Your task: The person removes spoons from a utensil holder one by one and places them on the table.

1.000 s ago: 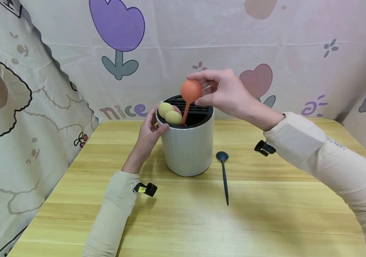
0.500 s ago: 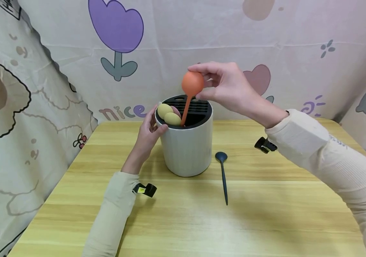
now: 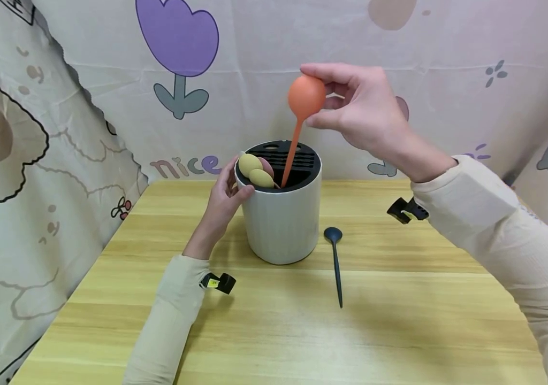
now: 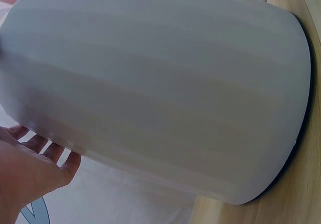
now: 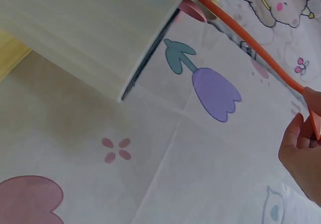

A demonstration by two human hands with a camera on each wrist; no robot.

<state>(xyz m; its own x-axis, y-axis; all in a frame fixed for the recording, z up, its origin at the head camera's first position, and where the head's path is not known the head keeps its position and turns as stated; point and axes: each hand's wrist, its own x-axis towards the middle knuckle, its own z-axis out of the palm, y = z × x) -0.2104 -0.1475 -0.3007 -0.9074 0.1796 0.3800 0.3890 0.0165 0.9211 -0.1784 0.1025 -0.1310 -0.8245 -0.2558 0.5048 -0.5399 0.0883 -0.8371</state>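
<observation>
My right hand [image 3: 370, 109] pinches an orange spoon [image 3: 305, 96] by its round head, fingers on top and thumb below. Its handle slants down to the open slot of a white utensil holder [image 3: 281, 227], where the lower end is hidden. The left hand [image 3: 222, 200] grips the holder's left side, thumb at the front rim; in the left wrist view its fingers [image 4: 72, 166] lie along the pale wall. Beside that thumb, two yellow-green rounded heads [image 3: 261, 178] and a pink one [image 3: 266, 166] stick out of the holder.
On the wooden table [image 3: 274, 331], a dark spoon [image 3: 333, 234] lies right of the holder, handle toward me. The holder has a black slotted top [image 3: 298, 155]. Behind the table hangs a patterned cloth [image 3: 264, 48].
My right hand has risen and shifted right with the orange spoon, so more of its handle shows above the holder. The left hand stays at the rim.
</observation>
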